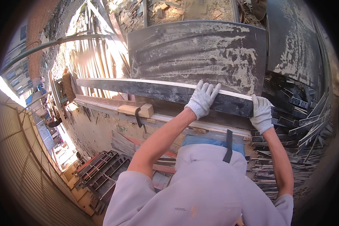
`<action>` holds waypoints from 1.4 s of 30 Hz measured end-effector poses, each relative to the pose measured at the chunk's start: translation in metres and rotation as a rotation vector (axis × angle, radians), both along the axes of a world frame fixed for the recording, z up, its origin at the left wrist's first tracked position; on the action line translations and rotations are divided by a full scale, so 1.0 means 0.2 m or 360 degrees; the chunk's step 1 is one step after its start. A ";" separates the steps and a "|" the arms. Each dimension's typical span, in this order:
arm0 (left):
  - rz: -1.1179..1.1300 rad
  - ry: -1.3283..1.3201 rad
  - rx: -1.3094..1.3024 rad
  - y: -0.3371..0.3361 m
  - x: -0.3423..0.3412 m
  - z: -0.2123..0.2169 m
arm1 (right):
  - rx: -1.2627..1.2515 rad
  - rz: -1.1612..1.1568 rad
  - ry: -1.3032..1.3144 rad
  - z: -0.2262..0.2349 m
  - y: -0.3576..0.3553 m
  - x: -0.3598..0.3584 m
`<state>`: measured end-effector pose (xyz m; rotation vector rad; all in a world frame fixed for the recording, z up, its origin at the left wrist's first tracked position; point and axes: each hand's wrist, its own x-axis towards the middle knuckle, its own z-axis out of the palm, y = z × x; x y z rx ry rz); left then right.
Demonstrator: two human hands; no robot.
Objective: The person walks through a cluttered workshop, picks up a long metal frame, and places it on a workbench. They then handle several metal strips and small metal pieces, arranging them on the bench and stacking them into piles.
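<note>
I hold a long dark board [150,90] with a pale top edge, lying crosswise in front of me. My left hand [202,98], in a grey knit glove, wraps over its top edge near the right part. My right hand [261,114], gloved the same, grips the board's right end. The board rests over a wooden beam [101,103] with a small wood block [136,110] and a black clamp [138,117] on it. Behind the board stands a large dark curved panel [199,56] streaked with dried grey mortar.
A heap of dark metal bars [297,124] lies at the right. Dark frame forms [101,173] are stacked at the lower left. Bundled pale laths [94,64] and rubble lie at the back left, and a corrugated fence [22,165] runs along the left.
</note>
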<state>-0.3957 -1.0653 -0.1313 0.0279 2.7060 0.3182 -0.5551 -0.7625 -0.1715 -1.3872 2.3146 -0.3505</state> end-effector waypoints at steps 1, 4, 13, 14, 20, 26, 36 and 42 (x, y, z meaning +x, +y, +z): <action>-0.0033 0.0087 -0.0112 -0.04 0.02 0.02 | 0.0005 0.0001 0.0001 0.00 0.00 0.00; -0.0051 -0.0130 -0.0152 -0.10 0.05 0.05 | 0.0022 0.0028 0.0000 0.02 -0.02 0.00; 0.0016 -0.0078 -0.0072 -0.16 0.19 -0.02 | 0.0041 0.0017 0.0033 0.02 -0.09 0.13; 0.0012 -0.0069 -0.0083 -0.18 0.22 -0.02 | 0.0023 0.0033 0.0044 0.02 -0.12 0.15; 0.0023 -0.0122 -0.0096 -0.26 0.30 0.02 | -0.0046 0.0048 -0.0010 0.00 -0.19 0.23; 0.0037 -0.0176 -0.0112 -0.25 0.36 0.03 | -0.0016 0.0052 -0.0022 0.00 -0.20 0.28; 0.0110 -0.0081 -0.0097 -0.23 0.44 -0.01 | -0.0101 0.0117 -0.0003 0.02 -0.23 0.28; 0.0151 -0.0008 -0.0061 -0.23 0.45 -0.01 | -0.0066 0.0073 0.0000 0.05 -0.25 0.30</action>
